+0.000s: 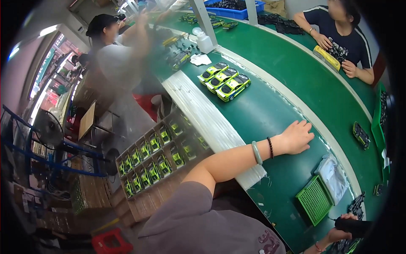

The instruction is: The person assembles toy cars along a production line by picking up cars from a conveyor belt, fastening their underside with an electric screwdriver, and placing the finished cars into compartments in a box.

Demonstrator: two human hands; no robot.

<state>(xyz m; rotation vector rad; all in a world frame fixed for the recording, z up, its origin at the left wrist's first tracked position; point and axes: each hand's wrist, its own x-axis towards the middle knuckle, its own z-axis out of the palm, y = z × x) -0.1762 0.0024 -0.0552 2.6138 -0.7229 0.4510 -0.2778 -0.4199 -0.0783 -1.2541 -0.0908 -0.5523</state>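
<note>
My left arm reaches across the green workbench (270, 186). My left hand (297, 137) is over the bench top near the pale divider strip, fingers apart and slightly bent, with nothing visible in it. A green bangle and a dark bead bracelet are on that wrist. At the lower right, my right hand (337, 235) grips a black electric screwdriver (355, 227), its thin bit pointing left. Beside the screwdriver bit is a green perforated basket (315, 200). Beyond my left hand, three yellow-green toy cars (224, 81) stand side by side.
A box of toy cars (154, 154) sits left of the bench. Clear plastic bags (332, 178) lie by the basket. A white bottle (204, 41) stands near a post. One co-worker (116, 55) is at far left; another (338, 38) holds a yellow piece across the belt.
</note>
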